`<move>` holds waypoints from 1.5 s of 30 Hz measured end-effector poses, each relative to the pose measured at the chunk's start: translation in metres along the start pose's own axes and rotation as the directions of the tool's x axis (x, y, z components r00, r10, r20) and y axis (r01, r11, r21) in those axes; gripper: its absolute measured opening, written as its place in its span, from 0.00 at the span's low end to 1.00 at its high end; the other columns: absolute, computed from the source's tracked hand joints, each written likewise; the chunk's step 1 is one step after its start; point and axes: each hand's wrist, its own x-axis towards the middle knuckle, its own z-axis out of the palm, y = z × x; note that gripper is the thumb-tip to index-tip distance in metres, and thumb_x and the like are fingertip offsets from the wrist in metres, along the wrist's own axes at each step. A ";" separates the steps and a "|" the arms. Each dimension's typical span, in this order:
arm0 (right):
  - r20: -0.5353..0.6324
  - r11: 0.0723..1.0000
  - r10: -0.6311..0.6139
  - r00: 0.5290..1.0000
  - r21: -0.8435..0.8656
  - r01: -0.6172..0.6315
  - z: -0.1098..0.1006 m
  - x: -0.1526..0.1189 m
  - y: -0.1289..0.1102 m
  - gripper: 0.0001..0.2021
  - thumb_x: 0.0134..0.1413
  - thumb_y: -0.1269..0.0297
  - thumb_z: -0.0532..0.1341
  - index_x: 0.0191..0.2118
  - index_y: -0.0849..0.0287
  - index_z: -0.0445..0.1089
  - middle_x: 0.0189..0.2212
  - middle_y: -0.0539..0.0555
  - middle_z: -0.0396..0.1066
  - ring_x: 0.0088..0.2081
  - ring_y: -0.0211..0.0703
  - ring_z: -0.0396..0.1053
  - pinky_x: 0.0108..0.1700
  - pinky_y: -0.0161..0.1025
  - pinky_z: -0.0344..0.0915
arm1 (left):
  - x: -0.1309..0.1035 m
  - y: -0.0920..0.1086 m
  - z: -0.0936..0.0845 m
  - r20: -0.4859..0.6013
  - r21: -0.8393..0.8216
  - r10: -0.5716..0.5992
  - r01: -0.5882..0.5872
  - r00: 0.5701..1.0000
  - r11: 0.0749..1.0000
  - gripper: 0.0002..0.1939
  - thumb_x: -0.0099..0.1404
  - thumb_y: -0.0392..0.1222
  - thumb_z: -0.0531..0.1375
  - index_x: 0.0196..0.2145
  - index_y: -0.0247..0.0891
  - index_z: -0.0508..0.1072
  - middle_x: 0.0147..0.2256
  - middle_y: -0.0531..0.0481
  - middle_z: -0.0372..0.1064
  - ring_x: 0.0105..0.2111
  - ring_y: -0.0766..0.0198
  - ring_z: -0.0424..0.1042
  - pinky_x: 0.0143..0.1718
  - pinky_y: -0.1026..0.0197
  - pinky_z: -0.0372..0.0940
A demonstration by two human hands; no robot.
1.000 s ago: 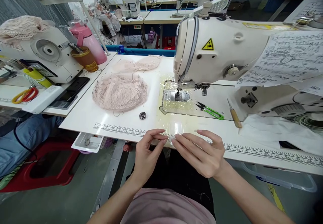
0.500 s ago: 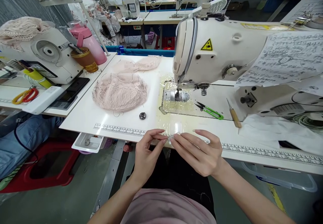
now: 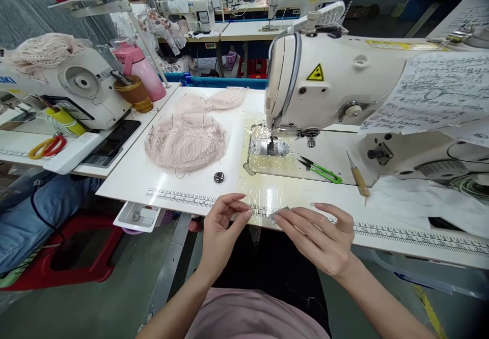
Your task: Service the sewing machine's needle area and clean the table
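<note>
Over the ruler strip at the table's front edge, my right hand point(image 3: 317, 234) pinches a small flat greyish piece point(image 3: 280, 212) between thumb and fingers. Its exact kind is too small to tell. To the left, my left hand point(image 3: 227, 227) has its thumb and forefinger drawn together. Whatever may be between those fingertips does not show. A gap separates the two hands. Beyond them stands a white sewing machine point(image 3: 340, 84) with its metal needle plate point(image 3: 269, 147). A pale pink mesh fabric piece point(image 3: 187, 140) lies farther left, with a small dark round object point(image 3: 219, 177) near it.
Green thread snips point(image 3: 324, 172) and a wooden-handled awl point(image 3: 359, 178) lie right of the needle plate. White cloth point(image 3: 416, 201) is at the right. An open drawer point(image 3: 139, 217) juts out below the table's left front. Another person's jeans-clad leg point(image 3: 53, 212) is at the left.
My hands have moved apart: the right hand has gone rightward with the greyish piece, away from the left fingertips. The whole view has shifted slightly.
</note>
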 end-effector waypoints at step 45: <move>0.385 0.026 0.829 0.406 0.698 -0.716 0.021 0.019 -0.030 0.05 0.53 0.62 0.69 0.33 0.57 0.78 0.29 0.51 0.75 0.31 0.37 0.72 0.35 0.32 0.71 | -0.030 0.013 0.019 -0.042 -0.044 -0.152 0.150 0.987 0.988 0.21 0.66 0.46 0.66 0.55 0.44 0.74 0.51 0.46 0.77 0.55 0.57 0.74 0.59 0.56 0.67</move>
